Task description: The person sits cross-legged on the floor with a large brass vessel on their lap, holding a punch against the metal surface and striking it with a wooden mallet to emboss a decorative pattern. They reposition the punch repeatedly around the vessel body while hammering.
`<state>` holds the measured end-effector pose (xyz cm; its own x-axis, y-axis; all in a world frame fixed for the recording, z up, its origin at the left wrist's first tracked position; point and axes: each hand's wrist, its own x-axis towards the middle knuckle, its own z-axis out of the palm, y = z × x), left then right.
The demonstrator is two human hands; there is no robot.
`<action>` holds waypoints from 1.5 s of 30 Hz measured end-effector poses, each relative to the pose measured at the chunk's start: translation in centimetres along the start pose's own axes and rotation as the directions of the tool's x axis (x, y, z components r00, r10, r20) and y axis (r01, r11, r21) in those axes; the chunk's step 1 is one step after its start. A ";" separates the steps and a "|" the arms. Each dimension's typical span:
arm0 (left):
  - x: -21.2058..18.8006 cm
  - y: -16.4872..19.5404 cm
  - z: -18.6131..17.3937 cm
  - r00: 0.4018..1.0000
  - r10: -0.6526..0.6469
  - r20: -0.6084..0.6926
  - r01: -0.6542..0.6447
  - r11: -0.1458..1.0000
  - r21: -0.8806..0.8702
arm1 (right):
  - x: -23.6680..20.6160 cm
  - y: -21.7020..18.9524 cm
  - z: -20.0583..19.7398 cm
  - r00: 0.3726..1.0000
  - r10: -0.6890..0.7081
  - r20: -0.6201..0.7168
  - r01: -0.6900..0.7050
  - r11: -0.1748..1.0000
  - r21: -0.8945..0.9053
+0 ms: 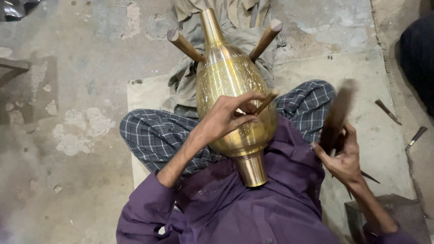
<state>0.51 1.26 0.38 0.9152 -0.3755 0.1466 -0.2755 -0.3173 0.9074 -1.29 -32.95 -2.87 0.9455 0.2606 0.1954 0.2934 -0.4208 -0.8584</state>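
Vase (235, 86) lies on lap, between two pegs (183, 44).

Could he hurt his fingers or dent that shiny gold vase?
Maybe. The left hand pinches a thin tool against the brass vase, close to where the raised mallet in the right hand might land. The vase only leans on two wooden pegs, so it might roll.

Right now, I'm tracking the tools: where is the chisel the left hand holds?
In the head view, the chisel sits centre frame in the left hand, against the brass vase.
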 end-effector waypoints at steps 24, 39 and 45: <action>0.7 -0.6 0.6 0.994 0.078 0.079 -0.088 0.987 0.136 | 1.9 0.9 -2.1 0.966 0.179 0.187 -0.108 0.935 -0.339; 2.1 0.2 0.4 0.971 0.027 0.238 -0.076 0.977 0.200 | -1.3 1.6 0.6 0.999 0.024 -0.025 -0.031 0.938 -0.345; 2.5 -0.2 0.2 0.944 0.111 0.311 -0.177 0.965 0.194 | -2.2 1.3 1.7 0.992 -0.102 -0.080 0.068 0.935 -0.349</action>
<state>2.73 0.17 0.50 0.7417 -0.6606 0.1160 -0.4851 -0.4088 0.7731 -3.24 -32.57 -5.25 0.9187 0.2321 0.3195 0.3883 -0.6786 -0.6235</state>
